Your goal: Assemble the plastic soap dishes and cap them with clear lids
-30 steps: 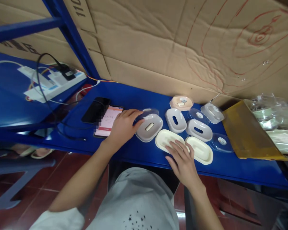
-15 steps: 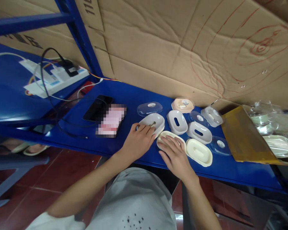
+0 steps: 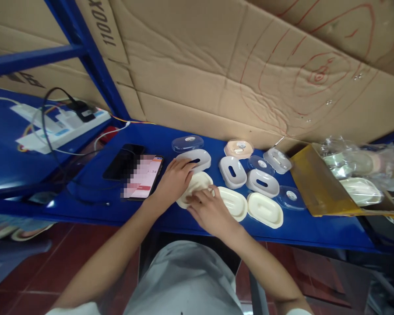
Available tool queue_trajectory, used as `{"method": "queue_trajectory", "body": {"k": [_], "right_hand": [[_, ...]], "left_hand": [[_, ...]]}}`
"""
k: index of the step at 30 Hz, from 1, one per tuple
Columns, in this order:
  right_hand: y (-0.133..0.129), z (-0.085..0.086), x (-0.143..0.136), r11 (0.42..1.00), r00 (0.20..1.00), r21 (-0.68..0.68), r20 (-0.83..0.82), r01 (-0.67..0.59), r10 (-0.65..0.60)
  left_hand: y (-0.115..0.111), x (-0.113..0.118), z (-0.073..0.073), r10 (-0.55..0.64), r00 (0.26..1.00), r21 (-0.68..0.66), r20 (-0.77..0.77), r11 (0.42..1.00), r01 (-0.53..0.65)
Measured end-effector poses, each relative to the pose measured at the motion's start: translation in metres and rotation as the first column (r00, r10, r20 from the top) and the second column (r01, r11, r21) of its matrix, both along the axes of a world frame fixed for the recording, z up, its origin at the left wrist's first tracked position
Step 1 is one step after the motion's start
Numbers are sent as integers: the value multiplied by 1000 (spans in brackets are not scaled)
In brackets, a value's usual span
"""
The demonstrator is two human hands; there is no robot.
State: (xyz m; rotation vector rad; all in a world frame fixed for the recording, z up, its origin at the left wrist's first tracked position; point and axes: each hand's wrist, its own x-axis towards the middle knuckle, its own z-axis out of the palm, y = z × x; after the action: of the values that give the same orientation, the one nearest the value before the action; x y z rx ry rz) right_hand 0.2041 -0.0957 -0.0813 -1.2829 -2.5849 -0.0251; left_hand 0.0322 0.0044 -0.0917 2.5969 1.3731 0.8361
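A third cream tray (image 3: 201,180) now lies beside the slotted grey dish (image 3: 203,157). The right hand (image 3: 213,213) has shifted onto it, fingers bunched; the left hand (image 3: 172,181) overlaps the dish. Whether either grips, I cannot tell.

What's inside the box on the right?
Clear plastic wrapping, pale wrapped pieces and a cream dish show inside the box; anything underneath them is covered.
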Motion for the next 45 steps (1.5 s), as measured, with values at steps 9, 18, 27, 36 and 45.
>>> {"method": "queue_trajectory", "body": {"k": [9,18,27,36,45], "right_hand": [[54,45,104,994,992,39,-79,105,-102],[162,41,202,947,952,-98,39,307,-305],[154,38,210,946,954,-135,0,296,-299],[150,44,208,927,928,-78,-48,366,-370],[130,37,175,956,968,-150,10,251,-252]], "left_hand": [[-79,-9,0,12,1000,40,-26,999,-11],[-85,-10,-22,-6,1000,44,-29,999,7],[-96,7,-10,-52,997,100,54,994,46],[-117,45,-16,-319,943,89,-91,941,327],[-117,44,-22,-301,946,77,-117,947,311]]}}
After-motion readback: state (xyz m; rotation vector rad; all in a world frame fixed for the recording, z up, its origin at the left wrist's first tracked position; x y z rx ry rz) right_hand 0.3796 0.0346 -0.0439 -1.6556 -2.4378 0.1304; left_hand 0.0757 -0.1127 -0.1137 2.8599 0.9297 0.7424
